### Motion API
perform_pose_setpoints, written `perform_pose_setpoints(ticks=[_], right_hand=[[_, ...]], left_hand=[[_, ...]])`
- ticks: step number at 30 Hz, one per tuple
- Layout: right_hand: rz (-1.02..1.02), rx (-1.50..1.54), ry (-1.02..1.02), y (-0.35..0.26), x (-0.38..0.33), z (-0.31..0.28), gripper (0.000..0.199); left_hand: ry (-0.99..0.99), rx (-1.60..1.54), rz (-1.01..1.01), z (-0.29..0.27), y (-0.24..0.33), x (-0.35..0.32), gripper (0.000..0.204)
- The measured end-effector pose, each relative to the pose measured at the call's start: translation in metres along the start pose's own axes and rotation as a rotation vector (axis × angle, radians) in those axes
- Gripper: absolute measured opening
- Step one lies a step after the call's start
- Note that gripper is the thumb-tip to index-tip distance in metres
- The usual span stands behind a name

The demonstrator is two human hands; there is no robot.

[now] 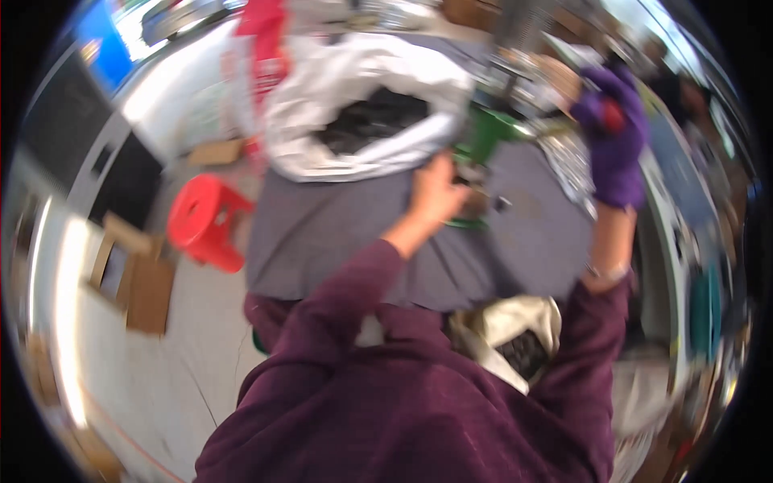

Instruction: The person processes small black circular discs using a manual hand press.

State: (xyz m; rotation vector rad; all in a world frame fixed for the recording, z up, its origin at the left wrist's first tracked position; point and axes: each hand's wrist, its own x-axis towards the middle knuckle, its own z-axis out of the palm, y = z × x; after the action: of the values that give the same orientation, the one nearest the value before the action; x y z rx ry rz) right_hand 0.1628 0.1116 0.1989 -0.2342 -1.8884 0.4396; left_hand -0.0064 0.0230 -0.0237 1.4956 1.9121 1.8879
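Note:
A green bench-top press (pixel 487 133) with a grey metal upper part stands on a grey cloth-covered table (pixel 338 241). My bare left hand (pixel 437 191) reaches to its base, fingers drawn together at the small working spot; whatever they hold is too blurred to make out. Raised to the right of the press is my right hand (pixel 618 145) in a purple glove, its fingers closed around a red knob (pixel 612 117). A small dark piece (pixel 502 204) lies on the cloth right of the base.
Behind my left hand, a large white sack (pixel 290 121) with rolled edges holds black pieces. Silvery plastic bags (pixel 568 165) lie at the table's right. A beige bag (pixel 483 326) with dark contents sits by my lap. Leftward on the floor are a red stool (pixel 205 217) and an opened cardboard box (pixel 149 294).

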Motion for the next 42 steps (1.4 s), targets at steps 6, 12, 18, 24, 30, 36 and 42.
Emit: perform_pose_setpoints(ticks=[6,12,18,24,30,36,42], right_hand=[[0.375,0.622,0.106,-0.024,-0.007,-0.018,0.045],[0.293,0.403,0.033,-0.034,-0.041,-0.026,0.046],[0.174,0.123,-0.052,-0.033,-0.119,-0.019,0.030],[0.084,0.270,0.030,-0.020,-0.164,-0.006,0.021],[0.539,0.289,-0.124,-0.057,-0.127,-0.021,0.022],[0.546,0.293,-0.132,-0.055,-0.028,-0.031,0.027],[0.547,0.303,-0.174,-0.041,0.001,-0.042,0.027]], left_hand=[[-0.218,-0.053,-0.121,0.025,0.015,0.001,0.083],[-0.207,-0.074,-0.115,0.025,0.017,-0.005,0.083],[-0.211,-0.105,-0.157,0.013,0.012,-0.003,0.084],[-0.175,-0.106,-0.005,0.009,0.008,0.004,0.067],[0.231,0.247,0.229,-0.073,-0.028,0.042,0.018],[0.156,0.552,-0.022,-0.114,-0.080,0.068,0.016],[-0.108,0.831,-0.120,-0.078,-0.058,0.090,0.028]])
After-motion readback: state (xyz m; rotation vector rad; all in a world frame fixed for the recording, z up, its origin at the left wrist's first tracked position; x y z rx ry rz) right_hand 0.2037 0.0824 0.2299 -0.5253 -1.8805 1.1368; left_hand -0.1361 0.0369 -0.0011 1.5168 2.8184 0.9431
